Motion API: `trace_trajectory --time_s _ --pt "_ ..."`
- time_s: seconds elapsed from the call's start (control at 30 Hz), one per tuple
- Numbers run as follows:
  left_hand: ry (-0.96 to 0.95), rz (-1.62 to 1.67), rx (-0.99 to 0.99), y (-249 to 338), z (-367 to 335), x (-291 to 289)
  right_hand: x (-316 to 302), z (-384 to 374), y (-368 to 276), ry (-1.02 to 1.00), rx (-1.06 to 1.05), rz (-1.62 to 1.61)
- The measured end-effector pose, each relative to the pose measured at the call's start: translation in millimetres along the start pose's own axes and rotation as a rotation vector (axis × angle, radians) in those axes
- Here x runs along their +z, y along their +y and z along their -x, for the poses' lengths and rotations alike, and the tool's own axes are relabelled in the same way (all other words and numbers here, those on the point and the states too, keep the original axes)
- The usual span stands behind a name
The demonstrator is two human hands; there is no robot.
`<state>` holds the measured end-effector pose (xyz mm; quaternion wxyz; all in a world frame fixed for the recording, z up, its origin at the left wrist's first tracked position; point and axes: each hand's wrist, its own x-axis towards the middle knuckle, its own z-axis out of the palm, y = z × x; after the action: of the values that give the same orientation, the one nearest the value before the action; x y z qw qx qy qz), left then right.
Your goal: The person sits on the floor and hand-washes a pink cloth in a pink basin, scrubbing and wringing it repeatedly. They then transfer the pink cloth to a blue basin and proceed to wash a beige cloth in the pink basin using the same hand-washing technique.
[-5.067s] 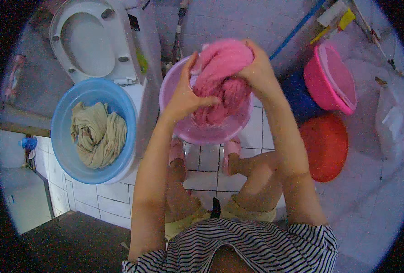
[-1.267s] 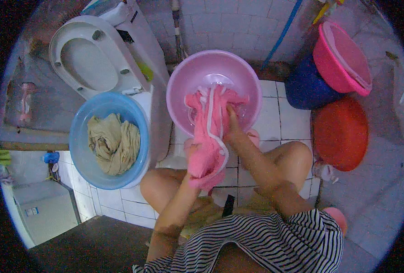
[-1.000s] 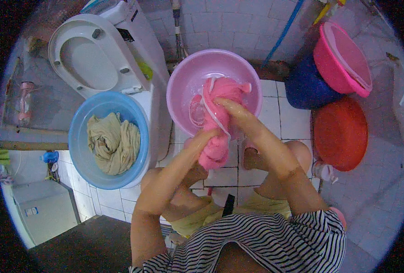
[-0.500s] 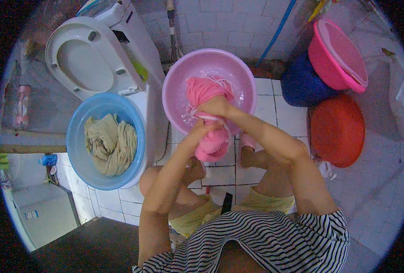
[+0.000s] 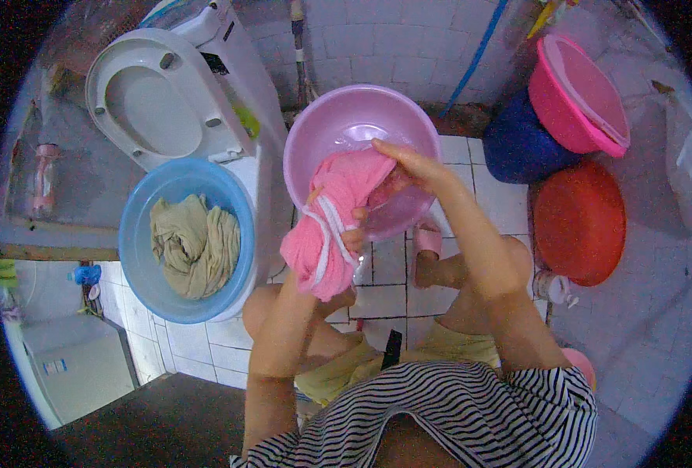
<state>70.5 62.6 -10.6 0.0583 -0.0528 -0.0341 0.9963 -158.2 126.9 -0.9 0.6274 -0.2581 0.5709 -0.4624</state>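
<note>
Where pink cloth (image 5: 346,183) bulges, left grip (image 5: 352,236) seems partly hidden.

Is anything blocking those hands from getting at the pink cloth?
Nothing visible. The left hand grips the pink cloth directly, and the right hand is right against its side, over the purple basin.

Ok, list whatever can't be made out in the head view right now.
All in the head view:
Left hand: palm hidden behind the bunched, fluffy pink cloth.
Round lilac plastic basin: part of its floor hidden by that cloth.
Dark blue cylindrical bucket: inside hidden by the round hot-pink plastic basin.
Small white object beside the red plastic basin: too small and blurred to identify.
</note>
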Motion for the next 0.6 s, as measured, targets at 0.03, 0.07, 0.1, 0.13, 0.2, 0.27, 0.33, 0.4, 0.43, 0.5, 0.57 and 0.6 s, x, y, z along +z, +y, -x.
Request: trace_trajectory --time_s 0.03,0.07,0.1,0.13,0.2,0.27,0.33,0.4,0.43,0.5,0.57,0.6 --pt "-0.082 0.086 -0.03 -3 -1 0 8 3 9 -0.002 0.048 -0.154" --pt "-0.152 0.154 -0.038 -6 -4 0 28 13 16 -0.005 0.1 -0.305" --pt "-0.219 0.222 -0.054 -10 -12 -1 38 27 21 -0.006 0.074 -0.384" --pt "-0.264 0.275 -0.03 -13 -14 -6 50 38 28 -0.027 0.052 -0.469" --pt "-0.387 0.417 0.001 -20 -31 -28 61 55 43 -0.176 -0.032 -0.705" --pt "-0.46 0.501 0.098 -20 -40 -71 67 52 60 -0.445 -0.15 -0.882" --pt "-0.237 0.663 0.374 -42 -27 -50 74 44 73 -0.659 -0.278 -0.919" --pt "-0.117 0.739 0.481 -60 -16 -24 82 35 88 -0.624 -0.228 -0.996" --pt "-0.187 0.725 0.402 -67 -18 -18 84 34 97 -0.51 -0.141 -1.052" --pt "-0.321 0.677 0.275 -76 -17 -7 92 26 97 -0.206 0.029 -1.134" --pt "-0.374 0.589 0.128 -73 -13 1 93 16 82 0.065 0.133 -1.158" --pt "-0.369 0.528 0.045 -68 -10 1 90 7 74 0.137 0.135 -1.146"
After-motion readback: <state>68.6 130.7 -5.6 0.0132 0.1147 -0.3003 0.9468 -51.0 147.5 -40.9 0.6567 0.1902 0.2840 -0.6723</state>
